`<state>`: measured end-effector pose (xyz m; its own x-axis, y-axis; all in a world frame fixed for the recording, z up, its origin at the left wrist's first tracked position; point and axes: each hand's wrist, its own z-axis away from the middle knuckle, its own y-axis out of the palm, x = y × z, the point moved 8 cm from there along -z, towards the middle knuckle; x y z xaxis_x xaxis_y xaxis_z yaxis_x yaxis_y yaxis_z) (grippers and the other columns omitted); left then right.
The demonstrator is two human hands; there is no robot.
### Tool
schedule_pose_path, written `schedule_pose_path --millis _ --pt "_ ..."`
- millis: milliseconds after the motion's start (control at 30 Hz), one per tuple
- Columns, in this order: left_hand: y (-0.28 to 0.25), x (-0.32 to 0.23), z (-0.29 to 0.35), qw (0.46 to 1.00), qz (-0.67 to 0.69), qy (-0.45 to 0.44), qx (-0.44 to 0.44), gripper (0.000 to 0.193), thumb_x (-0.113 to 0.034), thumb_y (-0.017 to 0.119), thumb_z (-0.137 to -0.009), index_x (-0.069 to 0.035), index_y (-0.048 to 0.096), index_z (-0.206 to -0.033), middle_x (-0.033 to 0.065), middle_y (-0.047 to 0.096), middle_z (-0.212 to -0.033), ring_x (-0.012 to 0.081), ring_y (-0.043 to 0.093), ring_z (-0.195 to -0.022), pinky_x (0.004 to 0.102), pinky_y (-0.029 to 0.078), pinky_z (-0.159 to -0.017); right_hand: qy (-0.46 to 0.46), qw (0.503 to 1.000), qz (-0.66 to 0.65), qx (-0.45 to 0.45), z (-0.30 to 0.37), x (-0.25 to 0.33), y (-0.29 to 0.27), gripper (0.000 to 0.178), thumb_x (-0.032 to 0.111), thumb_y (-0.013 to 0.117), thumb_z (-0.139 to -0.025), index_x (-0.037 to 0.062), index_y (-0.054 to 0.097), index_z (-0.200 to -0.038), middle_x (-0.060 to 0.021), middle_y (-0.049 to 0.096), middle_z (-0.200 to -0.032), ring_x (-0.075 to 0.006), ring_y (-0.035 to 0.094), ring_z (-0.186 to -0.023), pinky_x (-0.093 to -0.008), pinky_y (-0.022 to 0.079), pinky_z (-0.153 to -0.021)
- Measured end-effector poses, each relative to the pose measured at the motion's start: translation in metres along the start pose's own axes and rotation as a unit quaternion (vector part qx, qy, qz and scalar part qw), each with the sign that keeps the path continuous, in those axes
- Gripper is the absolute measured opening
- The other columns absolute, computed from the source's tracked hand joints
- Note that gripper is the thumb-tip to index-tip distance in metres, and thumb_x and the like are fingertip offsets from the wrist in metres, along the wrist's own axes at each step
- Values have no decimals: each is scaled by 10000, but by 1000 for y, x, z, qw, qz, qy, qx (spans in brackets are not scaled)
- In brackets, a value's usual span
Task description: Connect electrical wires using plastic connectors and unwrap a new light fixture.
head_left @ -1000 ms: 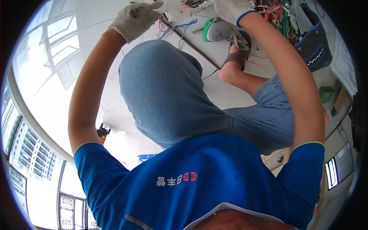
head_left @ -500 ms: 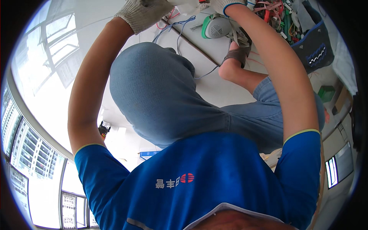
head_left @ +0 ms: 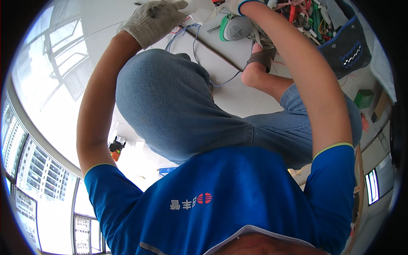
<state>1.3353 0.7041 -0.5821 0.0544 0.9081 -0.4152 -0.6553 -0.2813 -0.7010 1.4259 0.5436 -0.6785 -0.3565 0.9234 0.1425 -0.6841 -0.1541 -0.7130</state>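
My left hand (head_left: 154, 21), in a knitted off-white work glove with a dark smudge on its back, is near the upper edge. Its visible fingers are stretched and spread, with no object clearly held. Just beyond the fingertips is a whitish, translucent, plastic-like piece (head_left: 201, 11); contact cannot be made out. My right hand (head_left: 234, 5), also gloved with a blue cuff edge, is mostly cut off by the upper border, so its fingers are hidden. Below it lies a grey respirator filter piece with a green rim (head_left: 238, 29). Blue cable (head_left: 180, 34) loops below my left hand.
A dark tool bag (head_left: 346, 51) packed with tools and wires stands at the upper right. A thin rod (head_left: 216, 53) lies across the pale floor between my legs. A green box (head_left: 363, 98) sits at the right, and an orange-and-black tool (head_left: 115, 148) behind my left arm.
My left hand has moved left and slightly down, away from the whitish piece, and its fingers show more. My right hand has shifted slightly left and up, further out of view.
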Motion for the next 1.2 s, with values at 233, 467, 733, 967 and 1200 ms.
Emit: schedule_pose_path --millis 233,467,733,967,1200 --pt "16 8 1 979 -79 161 -101 354 -350 597 -979 -63 707 -1153 169 735 -980 338 716 -872 423 561 -790 -58 995 78 -11 -50 14 32 293 308 654 -880 73 806 -968 -210 748 -1074 -331 726 -1050 -454 568 -902" --pt "47 6 -15 978 -106 157 -87 243 -226 626 -961 -59 746 -1090 150 748 -1038 293 728 -889 388 585 -819 43 973 -122 -191 -53 -5 25 318 326 652 -895 80 797 -1035 -223 739 -1092 -377 727 -1029 -475 588 -859" --pt "49 2 -14 979 -33 182 -83 189 -162 642 -984 -38 712 -1109 116 649 -1324 312 678 -1090 399 556 -969 102 973 -139 -152 -77 -24 30 292 265 610 -929 56 793 -1017 -227 736 -1109 -383 722 -1048 -476 587 -849" --pt "54 13 -6 994 -1 99 -52 146 -99 645 -962 -7 732 -1035 122 648 -1371 259 718 -1068 372 586 -943 56 991 -99 -72 -75 3 18 326 267 553 -959 52 780 -1048 -213 731 -1143 -382 710 -1085 -487 576 -882" --pt "50 9 -26 987 71 131 -59 188 -144 663 -969 16 724 -1046 140 673 -1284 272 710 -1028 370 569 -934 44 976 -121 -176 -108 -27 26 340 306 539 -963 91 783 -1061 -200 732 -1148 -388 700 -1101 -496 569 -899"
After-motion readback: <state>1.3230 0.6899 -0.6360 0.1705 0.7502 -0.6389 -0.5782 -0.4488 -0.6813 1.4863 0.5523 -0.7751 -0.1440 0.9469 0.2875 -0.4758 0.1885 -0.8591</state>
